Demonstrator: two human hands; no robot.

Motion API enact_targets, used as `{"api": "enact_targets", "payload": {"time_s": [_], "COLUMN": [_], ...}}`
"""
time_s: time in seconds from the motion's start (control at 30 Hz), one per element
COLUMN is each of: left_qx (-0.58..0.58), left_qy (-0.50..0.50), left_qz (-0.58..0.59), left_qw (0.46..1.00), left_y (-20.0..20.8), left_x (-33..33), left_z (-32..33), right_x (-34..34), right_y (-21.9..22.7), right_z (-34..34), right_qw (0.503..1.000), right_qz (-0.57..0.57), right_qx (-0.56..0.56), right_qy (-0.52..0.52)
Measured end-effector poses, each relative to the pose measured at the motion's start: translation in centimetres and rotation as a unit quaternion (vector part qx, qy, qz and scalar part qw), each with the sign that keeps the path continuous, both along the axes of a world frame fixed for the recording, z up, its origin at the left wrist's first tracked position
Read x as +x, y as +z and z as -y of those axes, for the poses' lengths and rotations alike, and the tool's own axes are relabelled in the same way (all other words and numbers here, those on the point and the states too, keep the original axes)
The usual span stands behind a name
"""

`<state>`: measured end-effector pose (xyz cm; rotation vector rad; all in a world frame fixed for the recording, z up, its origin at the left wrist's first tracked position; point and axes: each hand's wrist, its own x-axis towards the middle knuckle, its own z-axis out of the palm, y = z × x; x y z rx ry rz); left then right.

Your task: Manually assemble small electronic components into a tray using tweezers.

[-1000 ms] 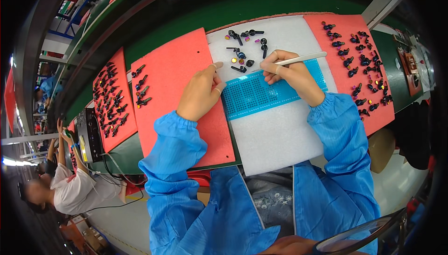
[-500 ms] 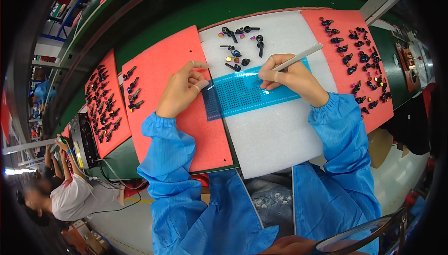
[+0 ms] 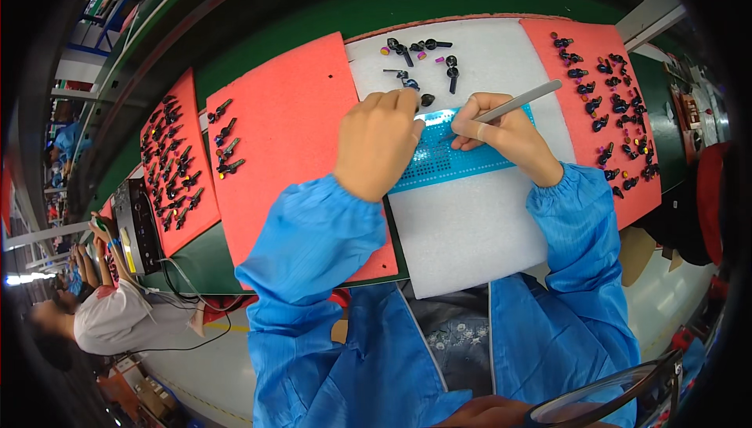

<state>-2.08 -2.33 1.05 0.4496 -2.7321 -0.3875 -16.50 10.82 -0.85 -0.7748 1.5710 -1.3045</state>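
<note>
Over a white foam mat (image 3: 470, 232), both hands at a blue perforated tray (image 3: 439, 163).
Right hand (image 3: 501, 134) gripping slim metal tweezers (image 3: 518, 101); left hand (image 3: 380, 142) curled, pinching a tiny part against the tray's top edge; probably light, rigid, easily dropped, best pinched mid-body.

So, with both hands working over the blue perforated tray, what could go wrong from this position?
1. The left hand lies across the blue tray and might push it along the white foam mat.
2. The loose small black parts lie just beyond the fingers, so a sleeve or knuckle may scatter them.
3. The tweezers in the right hand are held near the left fingertips and could poke them.
</note>
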Motion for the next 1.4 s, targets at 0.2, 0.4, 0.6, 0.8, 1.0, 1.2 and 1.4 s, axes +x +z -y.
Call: {"api": "enact_targets", "payload": {"time_s": [0.2, 0.4, 0.6, 0.8, 1.0, 1.2, 1.4], "left_qx": [-0.053, 0.231, 0.782, 0.834, 0.748, 0.730, 0.387], "left_qy": [0.032, 0.027, -0.089, -0.110, 0.059, 0.090, 0.068], "left_qz": [0.048, -0.051, -0.277, -0.317, -0.263, -0.242, -0.218], "left_qw": [0.997, 0.971, 0.551, 0.438, 0.606, 0.633, 0.893], "left_y": [-0.5, 0.9, 0.3, -0.2, -0.7, -0.7, -1.8], "left_x": [-1.1, 0.0, 1.7, 2.1, 2.7, 2.8, 2.9], "left_z": [-0.1, 0.8, 1.6, 1.8, 1.8, 1.7, 1.1], "right_x": [0.0, -0.1, 0.0, 0.1, -0.1, -0.3, -0.1], "right_y": [0.2, -0.1, -0.1, 0.5, 1.0, 0.7, 0.3], "right_z": [0.0, -0.1, -0.1, -0.2, -0.2, -0.2, -0.3], "right_qw": [1.000, 1.000, 1.000, 1.000, 0.999, 0.999, 1.000], "right_qz": [-0.009, 0.001, -0.005, 0.003, 0.027, 0.018, 0.009], "right_qx": [0.008, 0.005, 0.007, 0.006, 0.020, 0.031, 0.023], "right_qy": [-0.001, -0.007, -0.004, -0.005, -0.005, 0.000, 0.004]}}
